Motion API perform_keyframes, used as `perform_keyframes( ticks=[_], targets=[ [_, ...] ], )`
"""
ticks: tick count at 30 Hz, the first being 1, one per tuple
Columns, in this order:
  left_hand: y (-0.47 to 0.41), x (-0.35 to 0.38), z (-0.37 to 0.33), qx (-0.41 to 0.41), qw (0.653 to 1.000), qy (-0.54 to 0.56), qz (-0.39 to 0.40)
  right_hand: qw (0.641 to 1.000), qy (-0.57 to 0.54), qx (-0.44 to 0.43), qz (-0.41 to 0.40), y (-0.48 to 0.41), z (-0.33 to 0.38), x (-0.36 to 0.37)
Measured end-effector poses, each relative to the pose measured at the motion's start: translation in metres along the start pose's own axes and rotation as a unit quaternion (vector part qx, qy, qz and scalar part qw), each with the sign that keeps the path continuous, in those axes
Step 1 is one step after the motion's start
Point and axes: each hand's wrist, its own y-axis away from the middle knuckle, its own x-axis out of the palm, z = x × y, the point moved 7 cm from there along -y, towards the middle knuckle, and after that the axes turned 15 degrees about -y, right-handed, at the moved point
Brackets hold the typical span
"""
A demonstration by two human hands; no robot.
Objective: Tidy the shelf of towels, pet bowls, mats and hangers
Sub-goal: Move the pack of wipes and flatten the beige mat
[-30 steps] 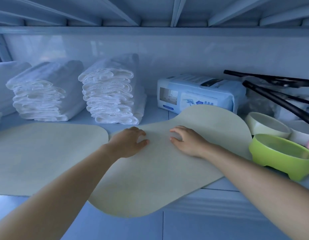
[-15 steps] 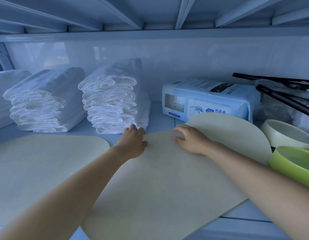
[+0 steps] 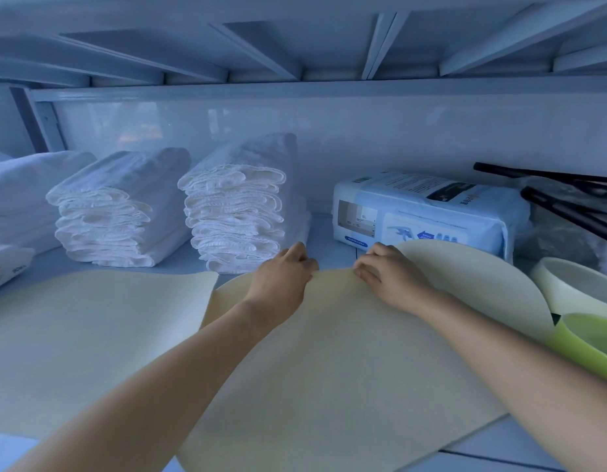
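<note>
A cream mat (image 3: pixel 346 362) lies skewed across the shelf, its right end curling up against a blue-white package (image 3: pixel 428 212). My left hand (image 3: pixel 281 281) and my right hand (image 3: pixel 387 277) both pinch the mat's far edge, close together, fingers curled over it. A second cream mat (image 3: pixel 91 335) lies flat to the left, its right corner over the skewed mat. Two stacks of folded white towels (image 3: pixel 118 212) (image 3: pixel 240 206) stand behind the mats. A white bowl (image 3: pixel 581 287) and a green bowl (image 3: pixel 588 345) sit at the right. Black hangers (image 3: pixel 567 199) lie at the far right.
More white towels (image 3: pixel 19 195) sit at the far left, with a small white packet (image 3: pixel 6 267) in front. The shelf above (image 3: pixel 295 86) hangs low overhead. A crinkled clear plastic bag (image 3: pixel 560 233) lies under the hangers. The shelf's front edge (image 3: pixel 519 451) shows at lower right.
Both hands slid forward along the mat to its far edge and now pinch it; before they pressed flat on its surface. The view moved closer and left.
</note>
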Motion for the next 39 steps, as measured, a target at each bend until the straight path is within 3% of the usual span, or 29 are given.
perform_keyframes(
  ticks=[11, 26, 33, 39],
  targets=[
    [0.014, -0.037, -0.026, 0.022, 0.995, -0.056, -0.074, 0.998, 0.004, 0.004, -0.063, 0.044, 0.013, -0.025],
    [0.068, -0.081, -0.034, 0.009, 0.994, -0.06, -0.09, 0.987, 0.013, -0.006, -0.158, 0.097, 0.028, -0.053],
    [0.071, -0.105, -0.057, 0.003, 0.987, -0.067, -0.146, 0.988, 0.007, 0.031, -0.154, 0.116, 0.018, -0.059],
    [0.073, -0.111, -0.049, 0.006, 0.985, -0.06, -0.158, 0.986, -0.011, -0.009, -0.167, 0.118, 0.024, -0.065]
  ],
)
